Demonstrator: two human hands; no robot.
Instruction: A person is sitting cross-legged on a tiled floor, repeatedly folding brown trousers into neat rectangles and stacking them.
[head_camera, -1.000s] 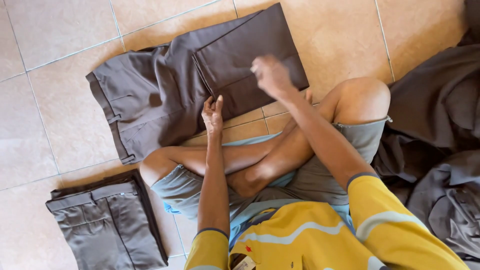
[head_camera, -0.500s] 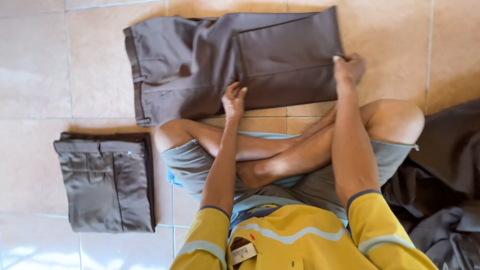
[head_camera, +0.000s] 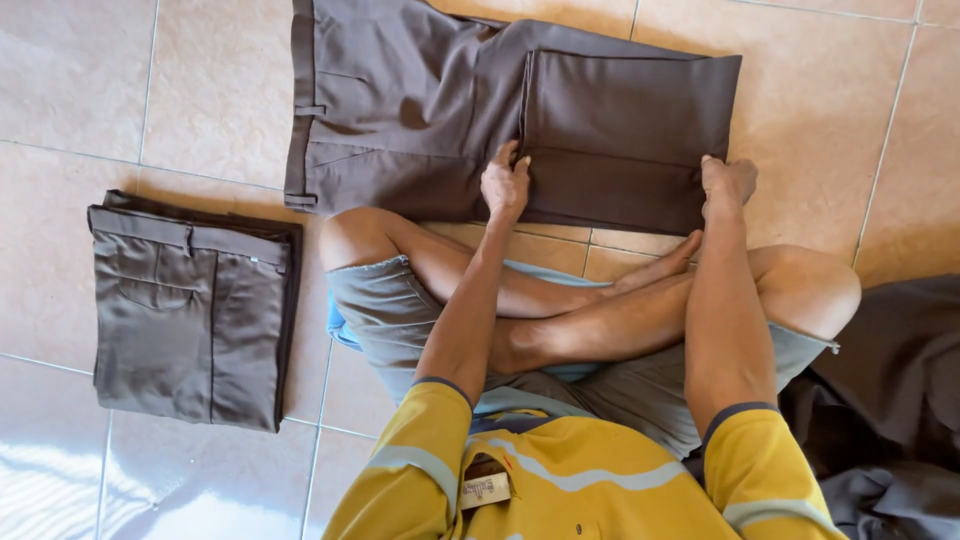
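Along the folded trousers' (head_camera: 560, 130) near edge, both hands press.

A folded pair of grey-brown trousers (head_camera: 195, 310) lay flat on the tiled floor (head_camera: 70, 90) at the left of the view, waistband towards the top, spanning a grout line. A heap of dark grey cloth (head_camera: 890, 400) lay crumpled at the lower right edge, partly cut off by the frame. The floor consisted of glossy beige tiles, with bright glare at the lower left corner.
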